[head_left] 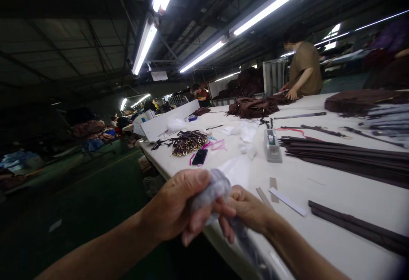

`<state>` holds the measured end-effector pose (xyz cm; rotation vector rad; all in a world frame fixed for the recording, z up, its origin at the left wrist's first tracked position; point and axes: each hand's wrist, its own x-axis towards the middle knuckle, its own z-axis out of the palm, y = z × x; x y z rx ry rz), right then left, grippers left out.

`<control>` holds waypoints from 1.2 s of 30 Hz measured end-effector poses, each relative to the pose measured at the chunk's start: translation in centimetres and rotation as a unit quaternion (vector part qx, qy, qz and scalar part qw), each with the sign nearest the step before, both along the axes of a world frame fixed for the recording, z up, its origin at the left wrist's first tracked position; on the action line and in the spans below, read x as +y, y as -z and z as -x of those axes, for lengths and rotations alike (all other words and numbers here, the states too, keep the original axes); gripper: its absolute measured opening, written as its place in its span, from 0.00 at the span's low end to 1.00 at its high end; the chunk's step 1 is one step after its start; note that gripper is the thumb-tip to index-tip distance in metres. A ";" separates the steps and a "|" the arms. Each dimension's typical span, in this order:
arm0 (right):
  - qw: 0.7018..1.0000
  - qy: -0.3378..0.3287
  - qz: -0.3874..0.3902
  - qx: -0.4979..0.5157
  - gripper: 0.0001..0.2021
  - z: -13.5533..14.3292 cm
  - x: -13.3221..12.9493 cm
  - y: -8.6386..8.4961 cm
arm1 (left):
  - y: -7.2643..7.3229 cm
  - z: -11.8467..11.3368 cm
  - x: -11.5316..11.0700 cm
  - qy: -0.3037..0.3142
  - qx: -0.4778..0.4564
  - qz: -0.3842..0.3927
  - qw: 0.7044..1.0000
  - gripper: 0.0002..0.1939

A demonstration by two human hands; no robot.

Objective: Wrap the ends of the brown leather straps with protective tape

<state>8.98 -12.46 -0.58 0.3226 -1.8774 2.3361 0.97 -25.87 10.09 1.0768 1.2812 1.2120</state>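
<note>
A pale grey-white wrapping [212, 188], crumpled and partly see-through, is bunched between my hands above the near table edge. My left hand [179, 203] closes round it, thumb on top. From the right, my right hand [246, 207] grips the same wrapping, its fingers touching those of the left. A dark strap-like length [247, 246] in clear film trails from below the hands to the lower right. Motion blurs the fingers, and what lies inside the bunched part is hidden.
Dark straps with gold-coloured buckles [188, 144] and a phone [200, 157] lie on the white table [338, 188]. To the right are long dark strips [338, 156], a clear plastic box [272, 148] and flat pale strips [287, 201]. Another person [305, 67] works at the far side.
</note>
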 end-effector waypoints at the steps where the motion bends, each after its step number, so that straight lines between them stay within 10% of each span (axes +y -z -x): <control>1: 0.996 -0.019 0.082 -0.014 0.25 0.7 -1.9 0.9 | -0.6 -0.1 0.5 -0.055 -0.062 -0.045 0.996 0.22; 5: 0.969 0.132 0.201 -0.055 0.28 1.2 -7.4 3.4 | -1.8 0.3 2.7 -0.187 -0.186 -0.146 0.953 0.18; 11: 0.869 0.483 -0.100 0.044 0.23 0.2 -6.4 5.2 | -1.9 0.1 4.4 -0.185 -0.237 -0.205 0.931 0.14; 15: 0.891 0.435 -0.126 0.030 0.15 -0.1 -5.4 6.1 | -1.0 0.6 5.2 -0.194 -0.131 -0.265 0.935 0.14; 18: 0.934 0.355 -0.012 -0.026 0.22 -2.0 -5.8 5.1 | 1.2 1.7 5.4 -0.179 0.128 -0.285 0.933 0.12; 24: 0.955 0.227 0.159 -0.101 0.35 -6.8 -2.0 -0.1 | 7.1 3.2 4.5 0.032 0.580 -0.235 0.779 0.20; 30: 0.957 0.173 -0.211 -0.100 0.23 -4.8 4.7 0.0 | 7.6 3.4 4.4 0.100 0.770 -0.060 0.627 0.13; 36: 0.712 0.253 -0.654 0.008 0.10 -3.1 5.3 0.5 | 7.2 5.2 3.8 0.132 0.776 0.013 0.617 0.14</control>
